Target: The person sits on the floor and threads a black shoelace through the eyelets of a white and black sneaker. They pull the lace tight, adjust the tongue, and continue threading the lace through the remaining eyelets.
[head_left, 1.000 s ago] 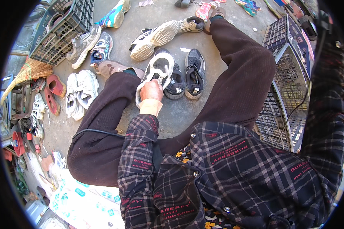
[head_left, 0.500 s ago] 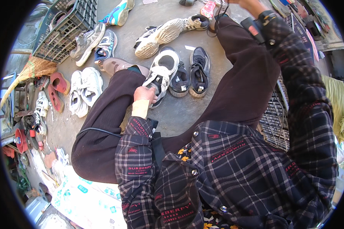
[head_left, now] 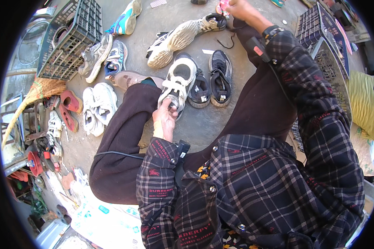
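White sneaker [head_left: 181,75] sits between the wearer's knees, toe pointing away from the body, its mesh tongue and pale laces facing up toward my camera. I see the left hand [head_left: 166,118] clamped on its heel end, fingers at the opening. I cannot tell from my angle whether the sole touches the floor [head_left: 203,124]. The two hands are well apart: the right hand [head_left: 242,10] is up near the top edge, fingers bent together, above the right knee. A dark lace [head_left: 226,45] trails just below that hand, and I cannot make out whether the fingers grip it.

Just right of the sneaker I have two dark shoes [head_left: 220,79] side by side, the nearer one partly covered by it. Beyond them a grey-and-white sneaker [head_left: 176,43] lies tipped over, pale sole showing. On my left stand a pair of white shoes [head_left: 99,107], then red clogs [head_left: 72,102] and a straw broom [head_left: 50,86]. Farther up I see a dark plastic crate [head_left: 81,50] with shoes inside, and a grey sneaker [head_left: 97,58] just beside it.
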